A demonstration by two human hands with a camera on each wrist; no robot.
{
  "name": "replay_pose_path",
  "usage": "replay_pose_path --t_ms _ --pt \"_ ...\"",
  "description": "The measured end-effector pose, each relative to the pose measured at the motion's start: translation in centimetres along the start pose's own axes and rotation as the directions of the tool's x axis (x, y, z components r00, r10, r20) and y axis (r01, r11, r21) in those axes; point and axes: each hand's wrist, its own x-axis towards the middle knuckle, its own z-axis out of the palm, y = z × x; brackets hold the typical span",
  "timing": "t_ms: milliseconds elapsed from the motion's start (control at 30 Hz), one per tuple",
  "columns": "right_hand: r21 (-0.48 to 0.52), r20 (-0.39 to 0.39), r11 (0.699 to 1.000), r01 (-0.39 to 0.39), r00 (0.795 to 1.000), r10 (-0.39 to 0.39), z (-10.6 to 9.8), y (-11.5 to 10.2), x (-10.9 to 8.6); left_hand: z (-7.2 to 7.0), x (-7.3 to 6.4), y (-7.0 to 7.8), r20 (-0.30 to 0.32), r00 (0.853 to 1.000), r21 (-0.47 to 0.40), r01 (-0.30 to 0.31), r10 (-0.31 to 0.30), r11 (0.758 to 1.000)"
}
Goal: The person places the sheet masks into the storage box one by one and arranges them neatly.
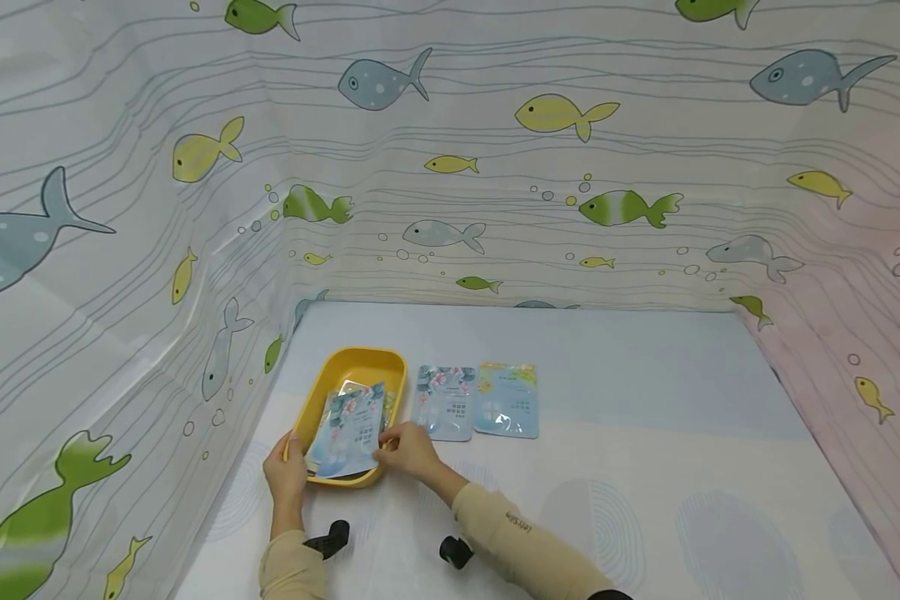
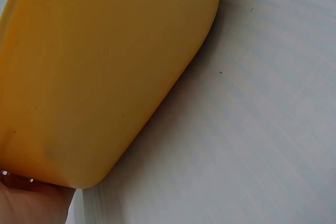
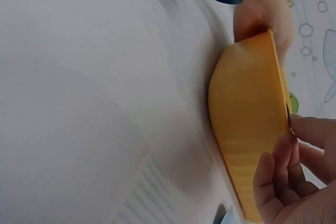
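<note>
A yellow plastic basin (image 1: 360, 357) sits at the left of the table, with flat sachets inside. The top one is a pale blue flower-printed sachet (image 1: 352, 429). My left hand (image 1: 285, 471) grips the basin's left rim; the left wrist view shows mostly the basin's outer wall (image 2: 105, 66), with part of the hand (image 2: 34, 200) at the lower corner. At the basin's right rim, my right hand (image 1: 411, 452) pinches the lower right edge of the top sachet. In the right wrist view the thumb and finger of this hand (image 3: 299, 177) meet at the rim.
Right of the basin lie two more sachets side by side, one flower-printed (image 1: 446, 404) and one blue with a yellow top (image 1: 507, 400). A fish-printed curtain (image 1: 495, 192) stands around the pale table (image 1: 645, 375) at the back and sides.
</note>
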Motion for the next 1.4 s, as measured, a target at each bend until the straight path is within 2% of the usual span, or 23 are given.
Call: replay_pose_path --t_ms 167,433,633,767,1167,1400 --pt "-0.034 -0.009 0.999 -0.034 0.999 0.034 0.1 -0.2 -0.2 -0.1 0.0 -0.1 0.01 1.0 -0.003 0.006 -0.006 1.0" --pt "-0.006 -0.014 1.0 0.003 1.0 -0.003 -0.2 0.1 -0.5 0.0 0.0 -0.1 0.01 1.0 -0.014 -0.002 0.002 1.0" --pt "0.032 -0.083 0.995 0.091 0.993 -0.088 -1.4 0.9 -0.7 0.0 0.0 0.0 0.01 1.0 -0.012 -0.003 0.003 1.0" --pt "0.019 -0.132 0.993 0.116 0.985 -0.112 -2.3 1.5 -0.6 -0.1 0.0 -0.1 0.013 1.0 -0.012 0.004 -0.004 1.0" --pt "0.043 -0.199 0.989 0.144 0.971 -0.133 -5.0 3.6 -0.7 0.0 0.0 -0.2 0.013 1.0 -0.008 -0.009 0.009 1.0" --pt "0.03 -0.241 0.994 0.102 0.966 -0.092 -6.6 4.8 -0.9 -0.1 0.0 -0.2 0.009 1.0 -0.011 -0.003 0.004 1.0"
